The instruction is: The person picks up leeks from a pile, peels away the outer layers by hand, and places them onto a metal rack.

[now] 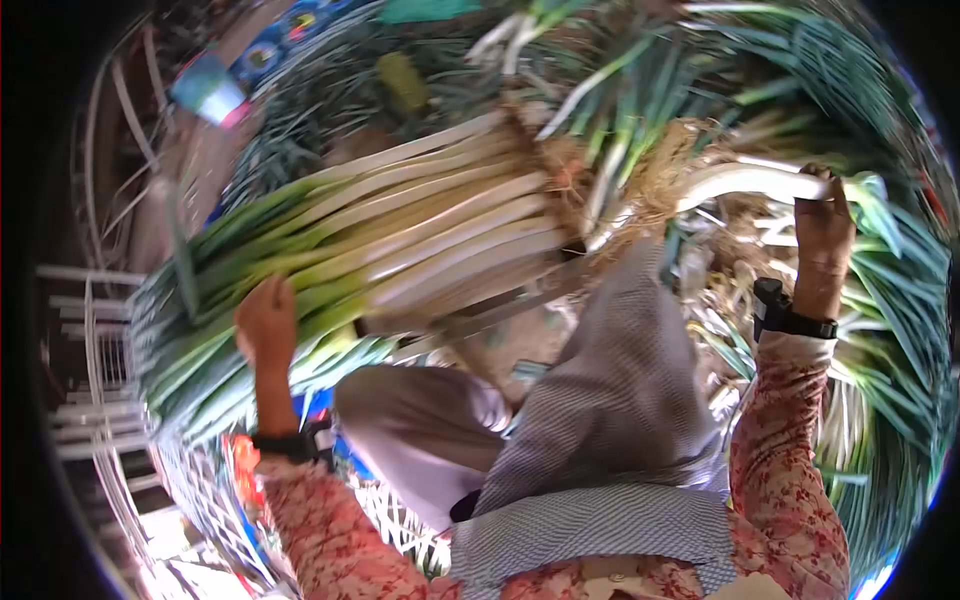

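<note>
My right hand (826,225) is closed around a leek (745,182) near where its white shank meets the green leaves. The leek's tangled roots (668,175) point left, toward the middle of the view. On the left, my left hand (267,318) is closed, its knuckles up, over the green leaves of a row of leeks (430,225). Whatever its fingers grip is hidden beneath it. The row lies side by side on a low wooden stand (480,318), white ends toward the right.
More leeks (890,390) are heaped along the right side, and others (630,110) lie at the back. Loose roots and peelings (725,270) cover the ground beside my knee. A light blue cup-like container (208,88) stands at the back left, near white metal racks (95,340).
</note>
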The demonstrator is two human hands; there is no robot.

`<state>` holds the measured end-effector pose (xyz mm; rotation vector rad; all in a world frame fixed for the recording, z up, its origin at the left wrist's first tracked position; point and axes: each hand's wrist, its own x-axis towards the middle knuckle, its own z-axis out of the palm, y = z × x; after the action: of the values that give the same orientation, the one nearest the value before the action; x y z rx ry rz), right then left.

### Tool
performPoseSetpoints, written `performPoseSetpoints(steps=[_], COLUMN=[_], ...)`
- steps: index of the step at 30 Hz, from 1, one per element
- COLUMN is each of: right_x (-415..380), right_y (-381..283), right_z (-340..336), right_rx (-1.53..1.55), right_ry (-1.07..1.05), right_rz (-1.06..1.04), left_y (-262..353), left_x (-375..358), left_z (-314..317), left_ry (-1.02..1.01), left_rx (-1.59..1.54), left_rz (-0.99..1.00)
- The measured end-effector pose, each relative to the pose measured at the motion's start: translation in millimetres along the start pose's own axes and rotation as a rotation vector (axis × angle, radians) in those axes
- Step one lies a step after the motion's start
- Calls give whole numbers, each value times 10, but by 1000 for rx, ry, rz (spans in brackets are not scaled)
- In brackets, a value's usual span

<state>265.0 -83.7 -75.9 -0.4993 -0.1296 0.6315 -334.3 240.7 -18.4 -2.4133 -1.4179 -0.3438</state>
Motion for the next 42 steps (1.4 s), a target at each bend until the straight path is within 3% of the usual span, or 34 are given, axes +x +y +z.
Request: performPoseSetpoints(steps=[3,6,9,11,12,13,15,17,18,19,20,21,22,25,30,32,33,35,38,41,42], right_x=[-48,-145,-84,-456,-163,-268,-558,-786,-710,-967,-993,-1120,-1183,-1281,-1198,-1165,-1135,-1049,-975,-1001,-1071], right_y=[480,948,1160,1399,1685,1886,2415,2917,3362,3434,3763,3888,4169,4124,4084,3979,3964,3859,3677,3985,4007], right_z=[832,1807,2575,3194,3182,3428,3646,3563,3419,3284,3006,2723,2359,2366,2463,2536,2556,2640,2718,2164,2131], right_rx=[15,-228,-550,-1223,-1176,-1237,-1127,-1294,-1244,-1586,-1554,-1758,-1499,-1581,-1599,-1657,-1593,-1576,-1607,-1596,-1644], right_ry=[-430,-305,-470,-262,-413,-536,-785,-880,-1015,-1126,-1254,-1415,-1242,-1178,-1244,-1284,-1228,-1127,-1144,-1207,-1119], right_rz=[48,-338,-491,-444,-955,-1105,-1035,-962,-1046,-761,-728,-559,-788,-567,-421,-263,-380,-873,-652,-402,-604], left_y=[-5,42,125,132,132,138,141,122,130,137,146,141,95,132,127,109,109,92,80,107,107], left_x=[-15,-45,6,-12,-18,-4,-6,-6,-5,6,7,-3,-21,-1,9,1,17,25,31,35,36], left_z=[-55,-33,-100,-116,-109,-105,-88,-60,-82,-104,-120,-126,-39,-136,-92,-101,-124,-127,-115,-151,-137], left_ry=[-10,35,99,117,120,126,151,174,158,120,83,42,184,22,178,92,54,149,187,90,139], left_rx=[62,89,79,74,70,61,49,40,22,26,31,34,56,47,59,-17,-53,-85,-109,-46,-59], left_rz=[-16,-45,-48,-57,-62,-64,-55,-51,-60,-75,-94,-115,-36,-91,-43,-81,-101,-46,-12,-66,-47])
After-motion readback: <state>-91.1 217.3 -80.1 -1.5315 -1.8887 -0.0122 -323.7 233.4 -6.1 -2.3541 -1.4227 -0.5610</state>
